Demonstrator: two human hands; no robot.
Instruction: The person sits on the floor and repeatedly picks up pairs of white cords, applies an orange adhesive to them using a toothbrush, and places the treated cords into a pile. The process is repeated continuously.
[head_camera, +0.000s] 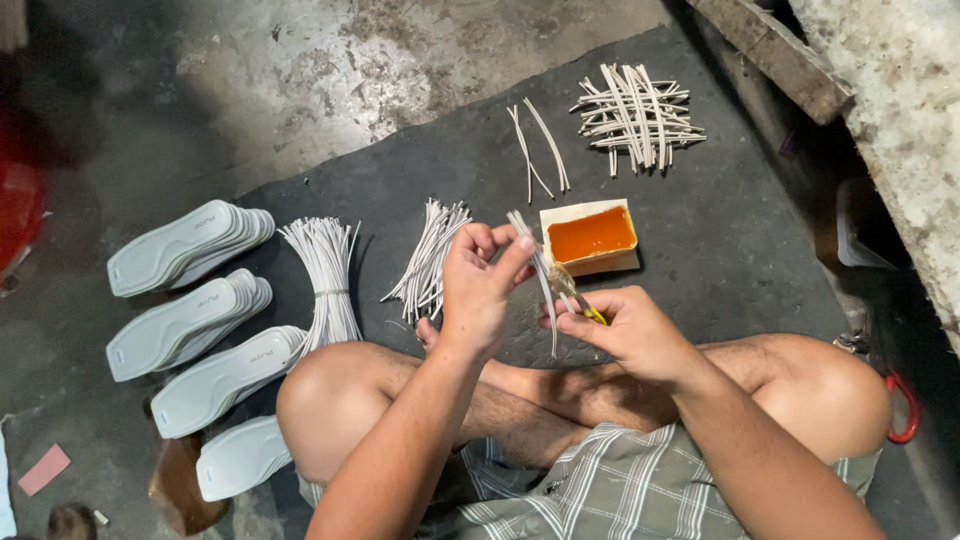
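The left hand (478, 285) pinches a thin white strip (543, 280) near its top, above the dark mat (720, 240). The right hand (625, 330) grips a small brush (570, 292) (yellow handle) touching it. The strip looks light and bendy, best held by an end.

A small open carton (592, 240) stands on the dark mat (720, 240), at about one o'clock from the hands. It is rectangular, with pale cream walls, and holds an orange fill level with its rim. Small printed marks show on the white insoles (190, 245) stacked at nine o'clock, too small to tell more. A flat pink card (44, 469) lies at eight o'clock on the floor. No signs or screens show.
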